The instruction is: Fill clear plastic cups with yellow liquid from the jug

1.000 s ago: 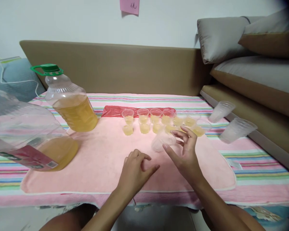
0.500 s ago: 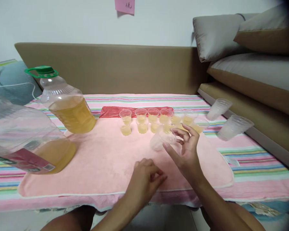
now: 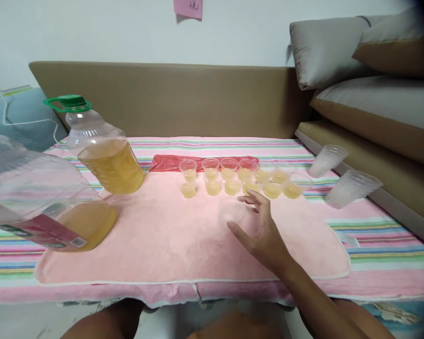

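Your clear cup (image 3: pixel 229 214) looks hazy; right hand (image 3: pixel 263 233) curved, fingertips apart (can't tell if gripping); left hand (image 3: pixel 235 327) has dropped, fingers unreadable

Clear cup (image 3: pixel 229 212) at right fingers (image 3: pixel 262 199) blurred; left arm (image 3: pixel 233 327) cut off below.

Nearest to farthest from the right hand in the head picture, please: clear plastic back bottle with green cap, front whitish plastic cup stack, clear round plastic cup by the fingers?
From the right hand:
1. Clear cup: at the fingertips.
2. Whitish cup stack: over to the right.
3. Back bottle: away to the left.
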A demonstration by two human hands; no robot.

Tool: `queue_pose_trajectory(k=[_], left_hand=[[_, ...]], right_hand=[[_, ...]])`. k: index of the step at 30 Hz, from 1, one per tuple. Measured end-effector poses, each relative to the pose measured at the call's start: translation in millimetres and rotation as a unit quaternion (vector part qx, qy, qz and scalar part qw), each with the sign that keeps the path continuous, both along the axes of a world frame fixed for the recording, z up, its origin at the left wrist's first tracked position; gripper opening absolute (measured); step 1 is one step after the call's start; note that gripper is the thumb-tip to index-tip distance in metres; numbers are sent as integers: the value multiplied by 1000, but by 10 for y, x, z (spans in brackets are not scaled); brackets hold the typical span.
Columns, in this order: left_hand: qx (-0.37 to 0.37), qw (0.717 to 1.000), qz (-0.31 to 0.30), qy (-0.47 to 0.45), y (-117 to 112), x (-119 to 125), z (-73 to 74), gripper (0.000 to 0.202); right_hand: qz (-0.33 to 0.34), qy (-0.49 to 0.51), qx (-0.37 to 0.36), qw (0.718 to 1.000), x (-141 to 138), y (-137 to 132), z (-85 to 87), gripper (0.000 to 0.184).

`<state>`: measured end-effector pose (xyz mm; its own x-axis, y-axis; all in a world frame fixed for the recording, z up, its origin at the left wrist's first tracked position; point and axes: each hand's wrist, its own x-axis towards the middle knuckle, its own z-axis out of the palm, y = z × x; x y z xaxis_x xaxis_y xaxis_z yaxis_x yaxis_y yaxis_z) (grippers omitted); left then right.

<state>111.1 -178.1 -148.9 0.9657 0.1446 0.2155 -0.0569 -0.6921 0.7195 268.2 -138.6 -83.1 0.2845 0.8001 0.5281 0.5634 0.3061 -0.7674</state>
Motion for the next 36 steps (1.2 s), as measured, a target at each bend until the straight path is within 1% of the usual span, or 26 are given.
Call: queue_pose_trajectory(k=[2, 3, 4, 6, 8, 10, 11, 13, 15, 17, 19, 21, 25, 28, 34, 36], left_hand=[[56, 997, -57, -15, 68, -19, -61, 35], [75, 993, -83, -26, 103, -25, -67, 37], [85, 991, -98, -44, 134, -29, -48, 38], [68, 989, -87, -96, 180, -31, 72, 36], [32, 985, -35, -166, 213, -43, 288, 37], [-19, 975, 36, -217, 260, -84, 545, 39], [-46, 975, 66, -205, 296, -115, 666, 35], [-72, 966, 156, -194, 389, -187, 853, 27], [-87, 949, 236, -191, 495, -253, 952, 25], [-100, 932, 291, -189, 581, -298, 980, 27], [-109, 925, 317, -181, 630, -318, 974, 30], [-105, 925, 316, -181, 642, -320, 965, 31], [-86, 930, 298, -199, 634, -302, 969, 25], [-84, 927, 301, -205, 649, -292, 976, 24], [-91, 913, 342, -202, 719, -307, 956, 28], [-97, 904, 368, -196, 753, -327, 953, 34]], right_hand=[[8, -6, -6, 1000, -14, 3, -20, 70], [12, -7, -9, 1000, -20, 5, -31, 69], [15, -7, -13, 1000, -24, 7, -41, 69], [20, -8, -17, 1000, -30, 12, -59, 69], [22, -12, -17, 1000, -32, 17, -69, 69], [20, -18, -17, 999, -32, 21, -67, 69], [17, -23, -17, 999, -32, 23, -63, 69], [10, -32, -17, 999, -33, 24, -53, 69], [4, -36, -17, 999, -35, 23, -45, 70], [3, -28, -18, 999, -39, 23, -43, 71], [8, -16, -19, 1000, -44, 24, -48, 72], [13, -4, -17, 1000, -48, 28, -57, 75], [16, 6, -15, 1000, -54, 35, -79, 80], [13, 6, -18, 1000, -57, 35, -94, 83], [-1, 13, -21, 1000, -32, 17, -84, 95], [-12, 20, -10, 1000, 4, 2, -67, 90]])
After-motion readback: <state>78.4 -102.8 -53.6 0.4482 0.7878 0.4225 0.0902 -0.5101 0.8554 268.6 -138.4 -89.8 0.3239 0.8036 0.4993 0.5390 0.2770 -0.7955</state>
